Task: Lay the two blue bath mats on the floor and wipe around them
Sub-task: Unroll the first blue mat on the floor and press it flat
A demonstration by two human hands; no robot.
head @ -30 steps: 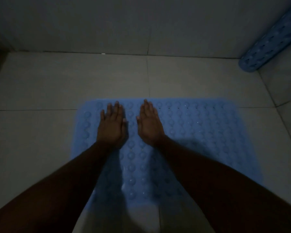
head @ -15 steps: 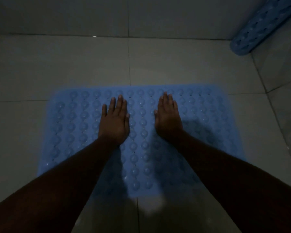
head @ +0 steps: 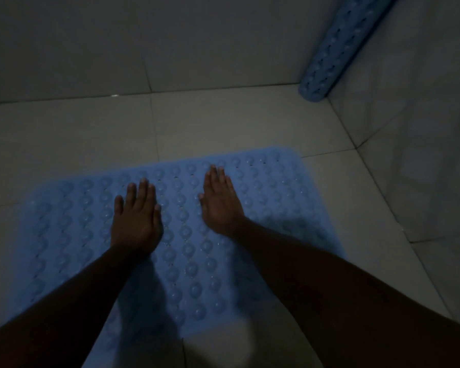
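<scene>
Blue bath mat (head: 271, 187) lies flat mid-frame under my left hand (head: 136, 221) and right hand (head: 219, 205), palms spread apart, bare floor tiles (head: 91, 134) around its edges.

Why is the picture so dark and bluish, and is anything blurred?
Head view: the room is dimly lit, so the forearms read almost black; the flat mat glows pale blue, with arm shadows across it; the rolled mat in the corner looks soft; the wide lens bends the floor tile lines.
</scene>
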